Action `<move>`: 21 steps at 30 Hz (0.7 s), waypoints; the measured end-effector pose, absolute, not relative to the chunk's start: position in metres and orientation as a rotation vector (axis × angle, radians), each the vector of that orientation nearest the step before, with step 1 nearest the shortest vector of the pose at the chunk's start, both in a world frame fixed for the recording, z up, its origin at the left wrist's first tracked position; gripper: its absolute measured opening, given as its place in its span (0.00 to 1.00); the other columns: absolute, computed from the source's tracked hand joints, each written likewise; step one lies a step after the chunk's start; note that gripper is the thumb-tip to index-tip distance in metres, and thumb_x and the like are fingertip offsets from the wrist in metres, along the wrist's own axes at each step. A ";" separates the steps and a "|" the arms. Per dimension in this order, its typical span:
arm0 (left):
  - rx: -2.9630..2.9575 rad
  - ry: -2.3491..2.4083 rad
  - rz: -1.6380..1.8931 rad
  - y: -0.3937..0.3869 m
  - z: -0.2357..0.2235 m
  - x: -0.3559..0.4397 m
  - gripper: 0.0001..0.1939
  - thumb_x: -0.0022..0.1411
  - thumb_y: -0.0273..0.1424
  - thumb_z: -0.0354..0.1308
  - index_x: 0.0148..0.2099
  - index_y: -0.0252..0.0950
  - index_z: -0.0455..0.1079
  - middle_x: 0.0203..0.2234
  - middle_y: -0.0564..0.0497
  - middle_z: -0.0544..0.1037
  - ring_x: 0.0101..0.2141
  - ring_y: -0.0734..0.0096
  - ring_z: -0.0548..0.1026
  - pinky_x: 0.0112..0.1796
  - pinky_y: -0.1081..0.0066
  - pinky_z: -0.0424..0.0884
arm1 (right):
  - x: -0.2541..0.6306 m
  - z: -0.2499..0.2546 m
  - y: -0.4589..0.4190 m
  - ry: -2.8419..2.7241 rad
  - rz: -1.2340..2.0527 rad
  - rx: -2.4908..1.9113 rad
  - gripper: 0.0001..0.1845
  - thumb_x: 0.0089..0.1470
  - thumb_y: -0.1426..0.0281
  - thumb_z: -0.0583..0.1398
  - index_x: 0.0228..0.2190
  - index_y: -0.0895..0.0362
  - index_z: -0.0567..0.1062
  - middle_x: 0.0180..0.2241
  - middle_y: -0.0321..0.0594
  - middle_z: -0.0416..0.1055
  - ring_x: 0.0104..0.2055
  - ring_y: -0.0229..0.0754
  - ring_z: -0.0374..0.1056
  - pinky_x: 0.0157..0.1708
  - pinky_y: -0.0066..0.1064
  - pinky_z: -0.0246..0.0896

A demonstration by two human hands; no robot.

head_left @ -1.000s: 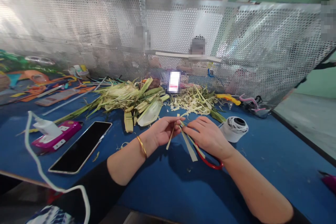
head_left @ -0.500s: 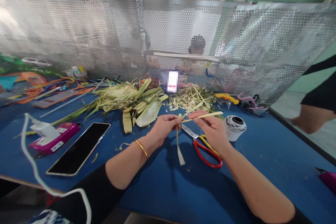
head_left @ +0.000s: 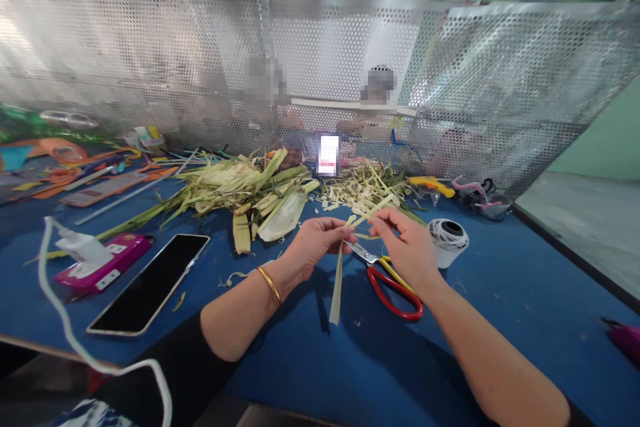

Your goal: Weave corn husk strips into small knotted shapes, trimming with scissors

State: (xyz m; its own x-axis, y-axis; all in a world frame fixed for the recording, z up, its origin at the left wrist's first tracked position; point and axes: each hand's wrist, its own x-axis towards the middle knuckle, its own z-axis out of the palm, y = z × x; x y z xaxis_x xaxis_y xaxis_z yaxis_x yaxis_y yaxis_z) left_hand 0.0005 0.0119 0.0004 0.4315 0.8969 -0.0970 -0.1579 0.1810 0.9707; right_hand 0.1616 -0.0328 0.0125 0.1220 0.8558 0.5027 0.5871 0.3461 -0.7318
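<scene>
My left hand [head_left: 323, 238] pinches several pale leaf strips [head_left: 338, 290] that cross at its fingertips; one flat end hangs down toward the table. My right hand [head_left: 400, 233] is closed at thumb and forefinger on another end of the strips, just right of the left fingertips. Beneath the hands lies a pair of scissors [head_left: 395, 290] with one red and one yellow handle, blades pointing up and left, partly hidden. A white roll [head_left: 449, 243] with a dark core stands just beyond my right wrist.
Behind the hands are a heap of green-yellow husks [head_left: 235, 187] and a pile of cut scraps [head_left: 367, 187]. A phone [head_left: 150, 283] and a magenta power strip [head_left: 103, 267] with a white cable lie left. A perforated metal screen [head_left: 340, 33] closes the back; a yellow tool [head_left: 433, 187] lies before it.
The strip that stuck out rightward over my right hand no longer shows there. My right fingers have shifted slightly right, and the hanging end has swung left. The passer-by at right has left view.
</scene>
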 end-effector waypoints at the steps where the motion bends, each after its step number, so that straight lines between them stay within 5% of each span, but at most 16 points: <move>1: 1.128 0.818 0.877 0.012 0.001 0.000 0.07 0.54 0.30 0.64 0.31 0.32 0.71 0.23 0.51 0.77 0.20 0.80 0.72 0.30 0.74 0.70 | 0.162 0.013 -0.033 -1.594 0.281 -1.380 0.11 0.54 0.62 0.55 0.25 0.55 0.70 0.24 0.36 0.70 0.29 0.40 0.66 0.29 0.29 0.58; 7: 1.084 0.824 0.877 0.011 0.003 0.001 0.05 0.55 0.30 0.62 0.31 0.31 0.73 0.24 0.51 0.78 0.20 0.80 0.71 0.30 0.75 0.70 | 0.166 0.013 -0.030 -1.609 0.351 -1.477 0.11 0.51 0.65 0.56 0.21 0.56 0.70 0.21 0.34 0.67 0.24 0.37 0.59 0.25 0.28 0.51; 21: 0.982 0.779 0.890 0.012 -0.001 0.001 0.04 0.57 0.27 0.60 0.30 0.31 0.73 0.23 0.51 0.77 0.20 0.80 0.72 0.27 0.77 0.69 | 0.162 0.011 -0.029 -1.393 0.818 -1.326 0.11 0.45 0.64 0.59 0.18 0.56 0.70 0.21 0.34 0.66 0.28 0.38 0.61 0.32 0.31 0.55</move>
